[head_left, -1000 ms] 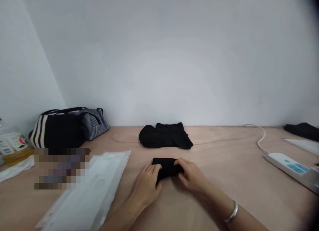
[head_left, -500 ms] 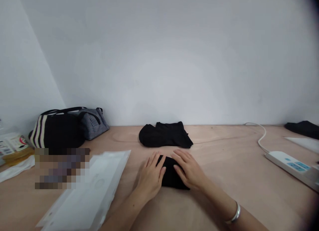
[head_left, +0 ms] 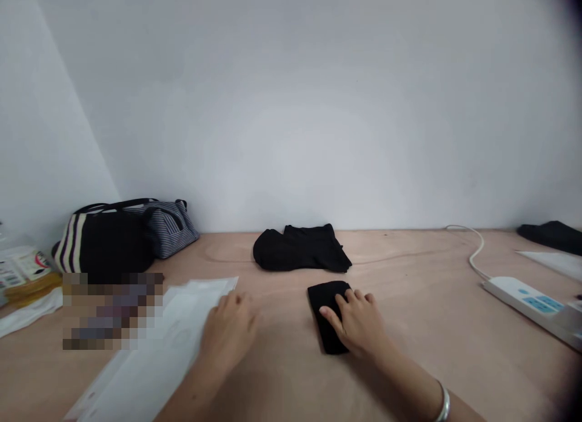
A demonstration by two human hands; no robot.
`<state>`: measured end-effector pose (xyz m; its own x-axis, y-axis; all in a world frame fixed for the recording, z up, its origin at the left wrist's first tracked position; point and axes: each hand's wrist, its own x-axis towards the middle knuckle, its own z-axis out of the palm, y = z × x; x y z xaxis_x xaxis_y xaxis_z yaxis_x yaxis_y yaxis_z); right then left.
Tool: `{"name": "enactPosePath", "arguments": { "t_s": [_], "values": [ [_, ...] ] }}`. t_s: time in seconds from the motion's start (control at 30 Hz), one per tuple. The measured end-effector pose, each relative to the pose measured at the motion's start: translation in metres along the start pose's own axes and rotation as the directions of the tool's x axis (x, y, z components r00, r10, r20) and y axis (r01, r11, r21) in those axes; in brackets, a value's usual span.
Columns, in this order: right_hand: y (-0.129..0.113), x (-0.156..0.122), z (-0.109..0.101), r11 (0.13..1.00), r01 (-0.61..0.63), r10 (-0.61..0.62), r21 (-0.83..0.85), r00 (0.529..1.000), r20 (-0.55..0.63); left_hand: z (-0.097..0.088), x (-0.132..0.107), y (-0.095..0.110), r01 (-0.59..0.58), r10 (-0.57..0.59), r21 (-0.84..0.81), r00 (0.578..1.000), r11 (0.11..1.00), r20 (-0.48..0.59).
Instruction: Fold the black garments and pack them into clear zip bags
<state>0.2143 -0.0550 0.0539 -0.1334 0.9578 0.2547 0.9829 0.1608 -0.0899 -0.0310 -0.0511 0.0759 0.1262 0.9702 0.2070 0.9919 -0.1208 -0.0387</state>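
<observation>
A piece of black fabric (head_left: 328,336), folded into a small rectangle, lies flat on the wooden table. My right hand (head_left: 361,322), a silver bangle on its wrist, rests over its right side with the thumb stretched across the top and the fingers apart and slightly bent. To the left, clear of the fabric, my left hand (head_left: 230,328) hovers near the edge of some papers in clear plastic sleeves (head_left: 159,343); motion blurs its fingers, which seem to point down. Beyond both hands lie black cloth items that look like socks (head_left: 300,249).
At the left stand a black and striped bag (head_left: 113,243) and a bottle with yellow liquid (head_left: 31,279), near a blurred-out patch. On the right lies a white power strip (head_left: 531,301) with its cord (head_left: 475,255). More black cloth (head_left: 552,235) sits at the far right by the wall.
My left hand has left the folded fabric and moved left toward the papers. The fabric has turned and shifted slightly right, my right hand staying on it.
</observation>
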Motion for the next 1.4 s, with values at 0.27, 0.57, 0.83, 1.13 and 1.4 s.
{"name": "enactPosePath", "arguments": {
  "t_s": [0.27, 0.57, 0.83, 1.13, 1.4],
  "values": [
    [0.021, -0.001, 0.009, 0.905, 0.354, -0.401, 0.233, 0.895, 0.195, -0.003, -0.015, -0.067, 0.121, -0.131, 0.068, 0.975, 0.99, 0.178],
    [0.025, 0.001, 0.013, 0.895, 0.35, -0.422, 0.276, 0.865, 0.272, -0.062, 0.005, -0.026, -0.044, 0.047, 0.034, 0.995, 0.998, -0.093],
    [0.014, 0.001, 0.025, 0.967, 0.093, -0.138, 0.238, 0.974, 0.181, 0.042, 0.031, 0.075, -0.19, 0.184, -0.293, 0.982, 0.937, -0.047],
    [0.003, 0.002, 0.021, 0.91, 0.083, -0.124, 0.407, 0.989, 0.075, 0.071, 0.032, 0.083, -0.162, 0.148, -0.352, 0.987, 0.922, -0.065],
    [0.009, 0.014, 0.006, 0.885, 0.253, -0.331, 0.392, 0.933, 0.144, 0.072, 0.035, 0.082, -0.165, 0.156, -0.378, 0.986, 0.911, -0.054]
  ]
}}
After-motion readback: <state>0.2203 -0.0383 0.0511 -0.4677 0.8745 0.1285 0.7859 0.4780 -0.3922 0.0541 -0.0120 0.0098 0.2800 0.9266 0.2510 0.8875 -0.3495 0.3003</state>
